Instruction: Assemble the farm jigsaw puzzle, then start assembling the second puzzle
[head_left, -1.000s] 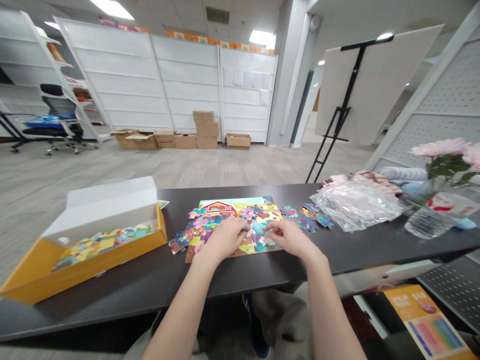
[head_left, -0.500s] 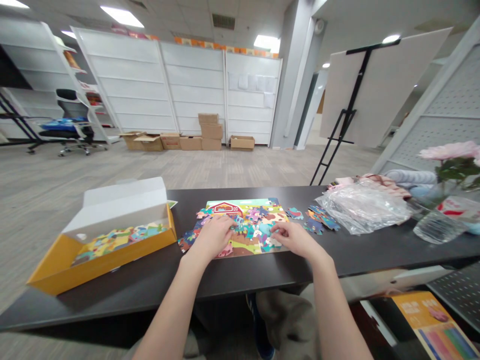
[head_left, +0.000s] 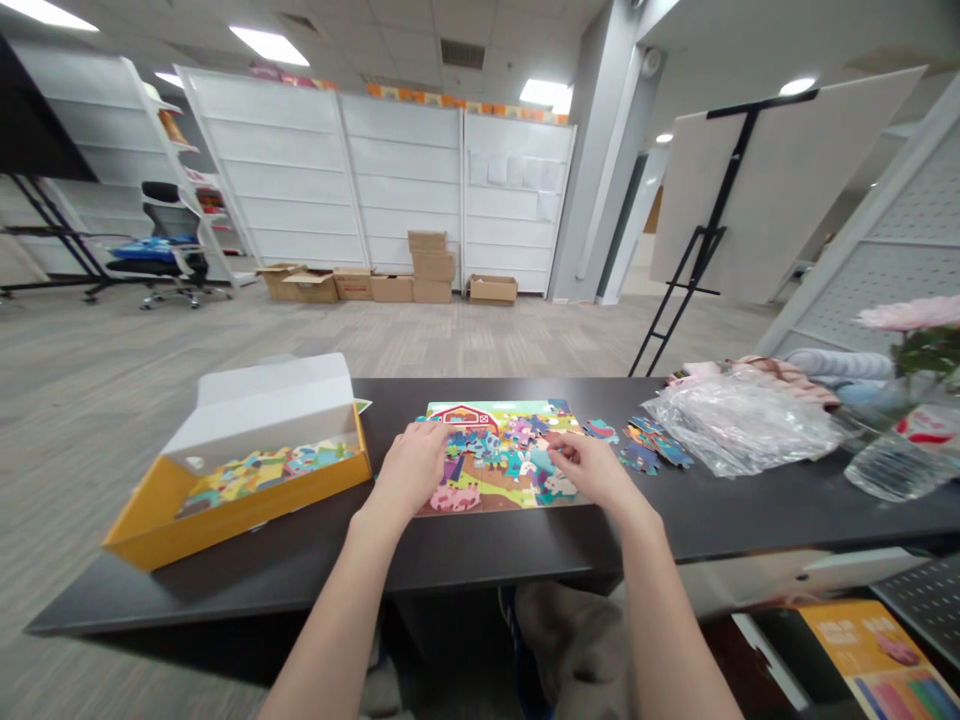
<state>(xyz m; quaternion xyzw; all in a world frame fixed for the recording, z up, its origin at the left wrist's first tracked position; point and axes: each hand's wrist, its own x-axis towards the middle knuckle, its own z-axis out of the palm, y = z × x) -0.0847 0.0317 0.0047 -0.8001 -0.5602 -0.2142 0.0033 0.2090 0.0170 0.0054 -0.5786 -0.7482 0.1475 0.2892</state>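
My left hand (head_left: pixel 409 470): open, flat on jigsaw (head_left: pixel 499 458), drawn back off pink pigs (head_left: pixel 454 497). My right hand (head_left: pixel 592 470): narrow, any held piece unclear.

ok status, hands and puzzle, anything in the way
Left hand on puzzle, lower left. Right hand on its right side. Loose pieces, plastic bag off to the right.

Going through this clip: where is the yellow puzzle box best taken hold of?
Probably by the long front wall of the yellow box, coming from the near side with the left hand. That low, straight wall faces the person, while the white lid stands open behind it and looks too thin to bear the load.
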